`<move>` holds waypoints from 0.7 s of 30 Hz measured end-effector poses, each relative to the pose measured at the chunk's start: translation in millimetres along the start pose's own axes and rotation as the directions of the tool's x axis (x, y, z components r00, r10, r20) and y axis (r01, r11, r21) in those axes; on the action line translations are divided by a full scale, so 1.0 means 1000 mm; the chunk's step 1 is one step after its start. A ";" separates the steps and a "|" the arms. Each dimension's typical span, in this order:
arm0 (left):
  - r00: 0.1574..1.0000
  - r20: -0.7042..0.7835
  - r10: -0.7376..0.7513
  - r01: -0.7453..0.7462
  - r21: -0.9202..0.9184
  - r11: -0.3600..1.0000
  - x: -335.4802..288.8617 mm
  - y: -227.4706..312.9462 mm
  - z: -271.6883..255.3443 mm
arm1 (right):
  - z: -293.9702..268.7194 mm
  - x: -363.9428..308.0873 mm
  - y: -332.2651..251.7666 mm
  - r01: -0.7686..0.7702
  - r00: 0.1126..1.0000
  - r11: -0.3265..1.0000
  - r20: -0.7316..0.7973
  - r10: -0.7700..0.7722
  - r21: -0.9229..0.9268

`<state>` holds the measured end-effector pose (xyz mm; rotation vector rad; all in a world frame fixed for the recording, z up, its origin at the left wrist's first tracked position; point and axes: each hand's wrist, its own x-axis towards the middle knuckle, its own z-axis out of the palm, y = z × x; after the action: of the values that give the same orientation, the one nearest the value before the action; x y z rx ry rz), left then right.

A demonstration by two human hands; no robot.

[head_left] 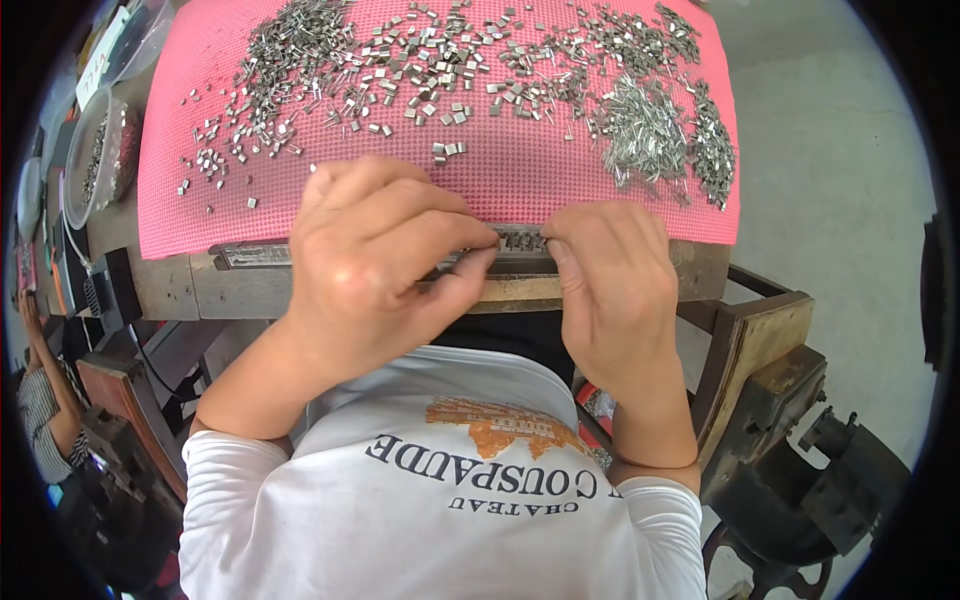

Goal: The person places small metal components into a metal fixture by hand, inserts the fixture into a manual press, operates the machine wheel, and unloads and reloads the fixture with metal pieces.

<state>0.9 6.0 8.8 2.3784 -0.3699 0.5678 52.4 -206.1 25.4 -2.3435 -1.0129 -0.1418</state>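
A long dark metal bar [252, 256] lies along the front edge of the bench, with a row of small metal pieces [520, 241] set in it between my hands. My left hand [375, 255] is closed in a pinch at the left end of that row, thumb and forefinger close together. On the other side, my right hand [622, 275] is pinched too, its thumb and fingertips at the bar. Whatever either pinch holds is hidden by the fingers. Beyond my hands, small shiny metal blocks [450, 149] lie loose on a pink mesh mat [400, 190].
Piles of metal parts [300, 45] and thin wire-like pins [645, 135] spread over the mat. At the left stands a clear plastic tub [122, 150] of small parts near a black box [115, 290]. Dark machinery [780, 500] stands at lower right. Another person's arm [55, 370] shows far left.
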 end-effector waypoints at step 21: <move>0.999 0.026 -0.028 0.026 0.059 0.998 -0.008 0.010 0.018 | 0.004 -0.003 0.001 0.073 0.997 0.994 -0.021 -0.074 -0.079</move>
<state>-4.9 -12.8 -2.5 2.4454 -0.3364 0.5419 50.3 -206.3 20.9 -2.3695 -1.1008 -0.2408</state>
